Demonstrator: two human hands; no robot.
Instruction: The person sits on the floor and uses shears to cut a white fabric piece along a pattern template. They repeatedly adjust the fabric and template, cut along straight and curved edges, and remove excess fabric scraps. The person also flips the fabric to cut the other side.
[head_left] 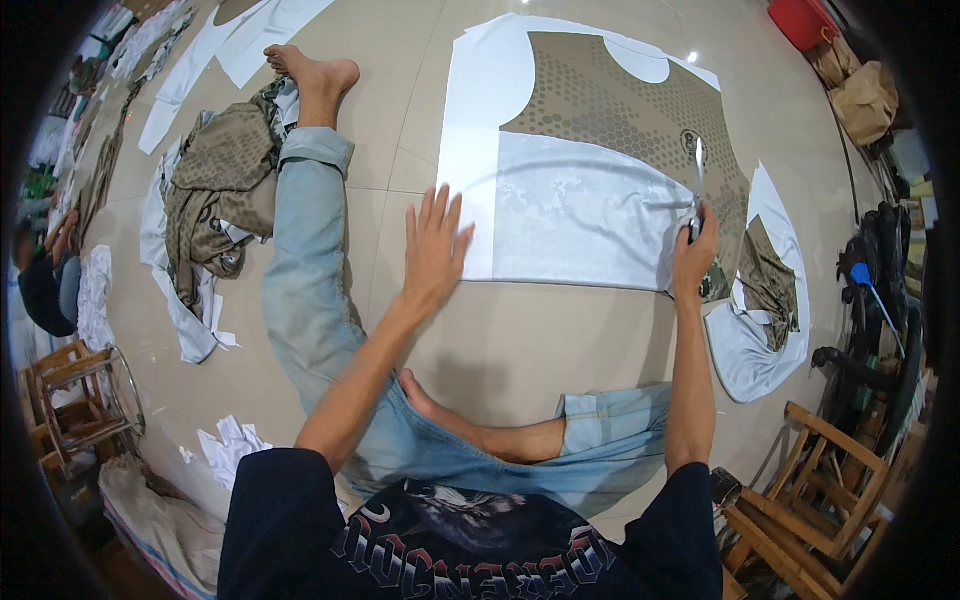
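On the tiled floor in front of me lies a printed fabric panel [590, 215], olive with a hexagon dot pattern in its upper part, pale grey below, with a white margin at the left and top. My left hand [437, 250] rests flat at its lower left edge, fingers spread. In my right hand [695, 255] is a pair of scissors [698, 195], blades pointing away from me over the panel's right side. The fabric is wrinkled near the scissors. Whether the blades are touching the cloth I cannot tell.
A crumpled olive and white fabric piece [770, 290] lies to the right. More olive cloth [225, 165] is heaped by my outstretched left leg [315, 240]. White scraps [232, 447] lie at lower left. Wooden stools [815, 480], brown bags [865, 103] and a red container [800, 22] line the right side.
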